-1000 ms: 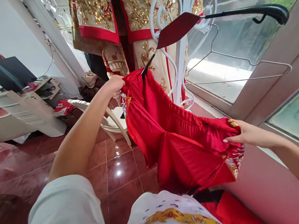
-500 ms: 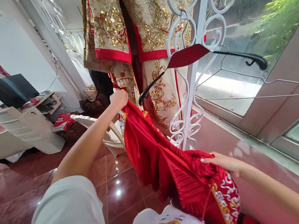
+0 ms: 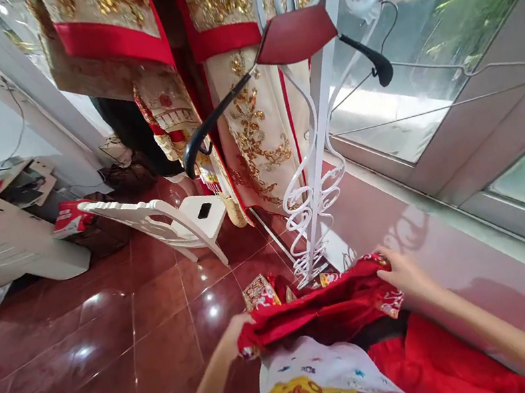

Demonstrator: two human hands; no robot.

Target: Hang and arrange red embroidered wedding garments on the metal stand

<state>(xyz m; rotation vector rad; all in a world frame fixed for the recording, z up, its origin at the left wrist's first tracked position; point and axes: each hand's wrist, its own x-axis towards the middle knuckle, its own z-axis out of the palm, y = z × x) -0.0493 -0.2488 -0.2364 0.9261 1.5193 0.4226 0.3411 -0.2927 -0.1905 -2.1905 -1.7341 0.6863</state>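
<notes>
A red embroidered garment (image 3: 313,313) is stretched between my two hands, low and close to my body. My left hand (image 3: 239,336) grips the left end of its gathered top edge. At the other end, my right hand (image 3: 397,271) pinches the same edge near a patch of silver embroidery. Part of the garment hangs away from me, showing gold and white decoration. Above it, a black hanger (image 3: 297,34) with a dark red middle hangs from a white scrollwork rack (image 3: 315,119); nothing is on this hanger.
Long cream-and-gold robes (image 3: 247,111) with red trim hang ahead. A white chair (image 3: 186,227) holds a black phone (image 3: 204,211). On the right, a wire hanger (image 3: 465,79) hangs before the glass door (image 3: 441,172). Red cloth (image 3: 434,362) lies at my lower right.
Both hands have lowered and drawn the red garment toward my body. My left hand has come down most, so the edge is now nearly level. The view has tilted down.
</notes>
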